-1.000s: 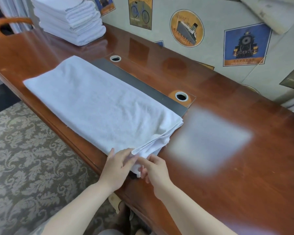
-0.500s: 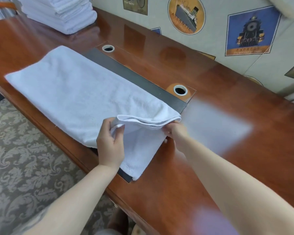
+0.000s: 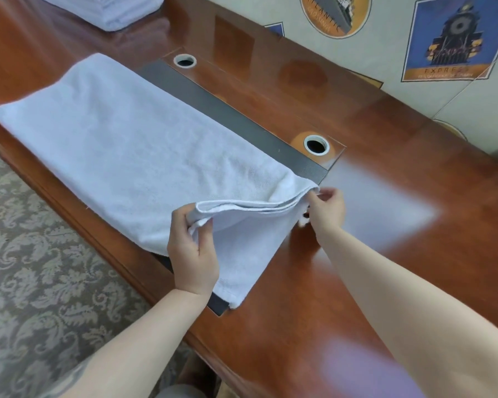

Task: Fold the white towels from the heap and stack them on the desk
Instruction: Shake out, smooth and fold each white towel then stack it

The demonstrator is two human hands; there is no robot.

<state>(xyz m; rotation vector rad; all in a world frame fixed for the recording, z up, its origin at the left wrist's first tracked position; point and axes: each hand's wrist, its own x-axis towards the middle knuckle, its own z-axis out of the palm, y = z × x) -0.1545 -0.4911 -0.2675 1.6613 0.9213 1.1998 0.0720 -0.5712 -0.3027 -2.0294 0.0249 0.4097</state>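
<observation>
White towel [image 3: 133, 156] on glossy wooden desk [image 3: 371, 179].

both forearms bare, no sleeves; dark tattoo marking on left arm [image 3: 69, 380].

A long white towel [image 3: 133, 156] lies folded lengthwise along the bench's [image 3: 385, 254] near edge, its right end lifted, with folded towels [image 3: 112, 10] stacked at the far left corner.
</observation>
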